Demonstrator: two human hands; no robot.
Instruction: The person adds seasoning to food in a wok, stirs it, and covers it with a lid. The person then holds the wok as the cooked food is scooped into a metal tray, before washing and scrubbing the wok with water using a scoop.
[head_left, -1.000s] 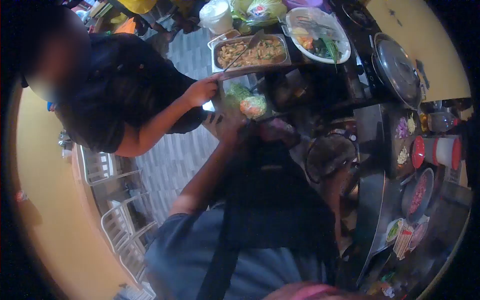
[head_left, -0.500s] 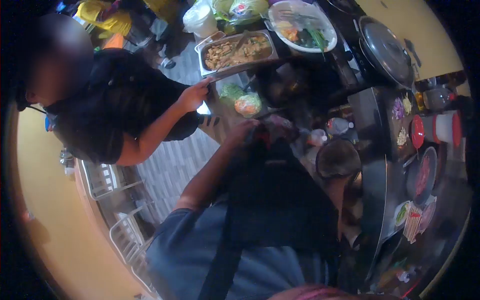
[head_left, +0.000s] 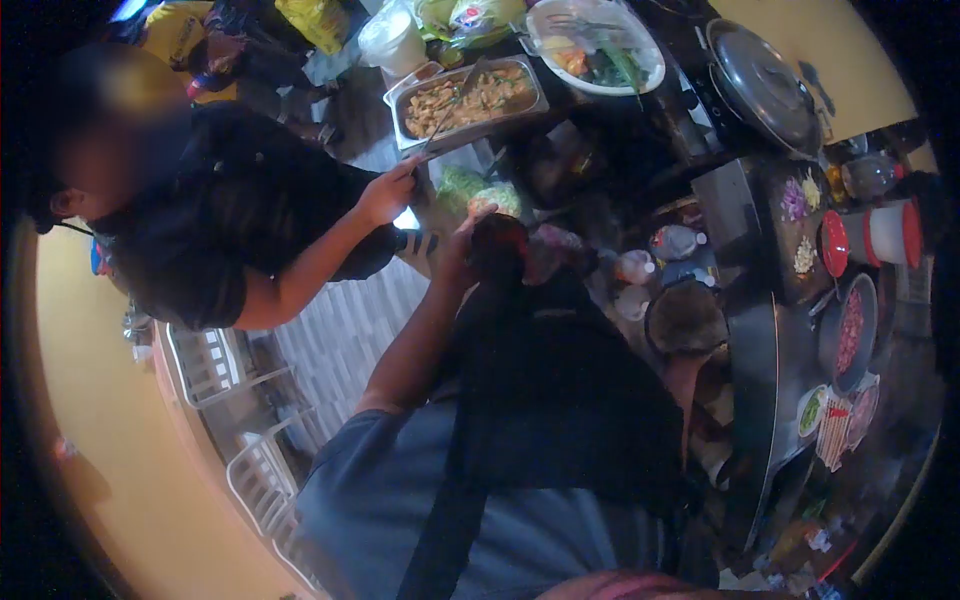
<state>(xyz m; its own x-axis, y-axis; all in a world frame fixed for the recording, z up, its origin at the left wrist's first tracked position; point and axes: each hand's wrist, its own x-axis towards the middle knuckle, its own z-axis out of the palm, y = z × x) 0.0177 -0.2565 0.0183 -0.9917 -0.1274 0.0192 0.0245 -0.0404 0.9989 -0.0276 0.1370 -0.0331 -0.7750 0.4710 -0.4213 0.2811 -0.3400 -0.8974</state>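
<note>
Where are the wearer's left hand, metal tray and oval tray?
Left hand [head_left: 461,252]: head view, middle of the hand.
Metal tray [head_left: 490,123]: head view, near rim.
Oval tray [head_left: 656,68]: head view, right rim.

Dim overall, fisheye bending the edges into black corners; soft sheen on the lid

Beyond the left hand sat 1 metal food tray and 1 oval platter; to its right were 1 meat-filled pan and 1 metal lid.
</note>
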